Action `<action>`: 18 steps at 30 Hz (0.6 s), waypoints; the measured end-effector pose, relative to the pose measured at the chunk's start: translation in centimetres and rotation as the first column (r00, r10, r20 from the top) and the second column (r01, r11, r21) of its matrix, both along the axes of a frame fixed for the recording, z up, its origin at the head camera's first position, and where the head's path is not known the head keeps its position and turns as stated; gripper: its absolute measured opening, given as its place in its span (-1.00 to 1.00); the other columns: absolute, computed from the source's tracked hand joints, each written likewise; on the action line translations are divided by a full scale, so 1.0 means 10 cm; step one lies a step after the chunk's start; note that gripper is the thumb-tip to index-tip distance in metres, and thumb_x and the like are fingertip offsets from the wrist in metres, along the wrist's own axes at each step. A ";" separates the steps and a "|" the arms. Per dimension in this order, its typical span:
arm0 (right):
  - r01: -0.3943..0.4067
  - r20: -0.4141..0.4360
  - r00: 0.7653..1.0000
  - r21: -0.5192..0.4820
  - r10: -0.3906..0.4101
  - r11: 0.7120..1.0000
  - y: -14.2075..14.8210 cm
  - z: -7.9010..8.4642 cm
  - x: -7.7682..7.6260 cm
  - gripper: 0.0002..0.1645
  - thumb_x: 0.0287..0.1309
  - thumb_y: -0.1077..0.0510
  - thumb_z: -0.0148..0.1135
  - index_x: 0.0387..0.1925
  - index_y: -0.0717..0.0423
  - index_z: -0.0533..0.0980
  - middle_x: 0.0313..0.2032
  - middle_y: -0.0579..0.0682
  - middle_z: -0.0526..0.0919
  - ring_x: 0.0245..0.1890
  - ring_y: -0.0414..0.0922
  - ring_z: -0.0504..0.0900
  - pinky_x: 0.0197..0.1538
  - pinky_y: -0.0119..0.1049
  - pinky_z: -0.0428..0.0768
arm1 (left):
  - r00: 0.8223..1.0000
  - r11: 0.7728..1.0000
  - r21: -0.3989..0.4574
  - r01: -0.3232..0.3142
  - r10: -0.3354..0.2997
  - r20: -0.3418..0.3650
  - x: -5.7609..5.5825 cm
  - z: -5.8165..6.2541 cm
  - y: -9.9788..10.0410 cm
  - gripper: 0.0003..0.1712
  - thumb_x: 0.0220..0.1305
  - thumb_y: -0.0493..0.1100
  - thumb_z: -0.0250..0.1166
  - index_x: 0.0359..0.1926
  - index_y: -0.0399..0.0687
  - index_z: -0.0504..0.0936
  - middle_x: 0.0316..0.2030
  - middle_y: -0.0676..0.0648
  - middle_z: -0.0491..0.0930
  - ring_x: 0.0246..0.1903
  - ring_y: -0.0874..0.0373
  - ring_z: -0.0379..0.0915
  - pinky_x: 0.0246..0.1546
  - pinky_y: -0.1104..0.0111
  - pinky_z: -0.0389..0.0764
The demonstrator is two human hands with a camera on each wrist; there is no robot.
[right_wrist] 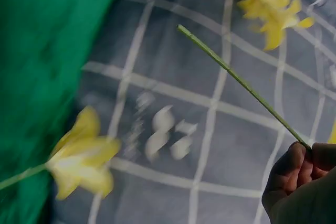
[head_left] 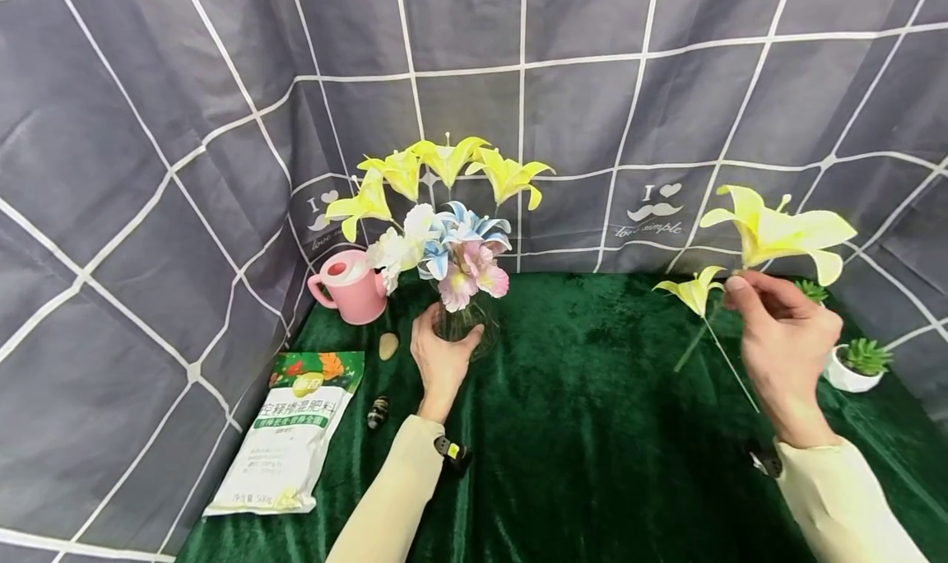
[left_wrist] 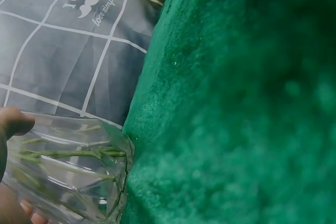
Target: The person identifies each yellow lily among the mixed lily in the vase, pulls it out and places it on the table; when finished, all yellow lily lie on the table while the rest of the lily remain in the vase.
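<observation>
My left hand (head_left: 442, 361) holds a clear vase (head_left: 485, 328) low on its body, fingers and thumb curled around it. Several yellow lilies (head_left: 448, 161) rise from the vase above a white flower (head_left: 400, 248), a blue flower (head_left: 462, 224) and a pink one (head_left: 474, 275). In the left wrist view, green stems show through the vase wall (left_wrist: 79, 169). Over to the right, my right hand (head_left: 788, 341) pinches a yellow lily (head_left: 778, 232) just below its bloom. Its bare green stem (right_wrist: 241, 85) points away from the fingers. Behind it, another yellow lily (head_left: 694, 293) lies on the cloth.
A pink watering can (head_left: 355, 291) stands left of the vase. Nearer are a tan stone (head_left: 388, 346), a dark striped stone (head_left: 378, 412) and a white fertilizer bag (head_left: 285, 439). Small potted succulents (head_left: 855, 369) sit at far right. Grey checked curtain (head_left: 592, 118) encloses the green cloth (head_left: 592, 431).
</observation>
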State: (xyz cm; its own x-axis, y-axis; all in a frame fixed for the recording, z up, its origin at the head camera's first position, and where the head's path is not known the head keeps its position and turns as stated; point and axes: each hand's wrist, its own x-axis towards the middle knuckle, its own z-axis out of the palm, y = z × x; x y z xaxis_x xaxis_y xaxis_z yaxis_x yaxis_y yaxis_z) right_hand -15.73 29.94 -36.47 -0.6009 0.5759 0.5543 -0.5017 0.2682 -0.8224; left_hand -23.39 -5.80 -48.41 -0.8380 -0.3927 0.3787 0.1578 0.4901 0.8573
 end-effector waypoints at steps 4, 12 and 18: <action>0.133 0.236 0.959 0.113 -0.156 0.985 0.39 -0.20 -0.01 -0.76 0.16 0.17 0.43 -0.21 0.27 0.75 -0.61 -0.51 0.66 -0.58 -0.55 0.62 -0.41 -0.69 0.49 | 0.999 0.999 0.021 -0.029 0.029 -0.014 0.01 -0.01 0.01 -0.15 -0.20 0.07 0.68 0.18 0.00 0.59 0.05 -0.12 0.61 0.08 -0.07 0.56 0.18 0.08 0.54; 0.143 0.545 0.815 0.143 -0.199 0.979 0.93 -0.50 -0.15 -0.85 0.15 -0.04 0.44 -0.29 -0.13 0.78 -0.70 -0.63 0.57 -0.65 -0.63 0.53 -0.51 -0.70 0.39 | 0.996 0.996 0.052 -0.075 0.077 -0.036 0.00 -0.02 0.01 -0.21 -0.22 0.08 0.68 0.11 0.02 0.63 0.01 -0.08 0.65 0.07 -0.04 0.58 0.18 0.09 0.51; 0.061 0.642 0.740 0.231 -0.199 0.971 1.20 -0.77 -0.27 -0.84 0.20 -0.08 0.37 -0.30 -0.17 0.77 -0.74 -0.68 0.51 -0.66 -0.66 0.49 -0.49 -0.69 0.37 | 0.999 0.996 0.069 -0.052 0.051 0.008 -0.02 0.01 0.03 -0.20 -0.24 0.12 0.69 0.10 0.07 0.63 0.01 -0.07 0.65 0.03 -0.04 0.57 0.15 0.09 0.52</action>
State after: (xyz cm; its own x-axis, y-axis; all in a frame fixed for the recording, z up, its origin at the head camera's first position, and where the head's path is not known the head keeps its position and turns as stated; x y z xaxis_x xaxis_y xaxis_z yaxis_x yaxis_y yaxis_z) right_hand -18.46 41.96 -44.19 -0.7809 0.6058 0.1522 0.1956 0.4687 -0.8615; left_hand -23.62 -5.47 -48.36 -0.8183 -0.4606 0.3438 0.1281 0.4370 0.8903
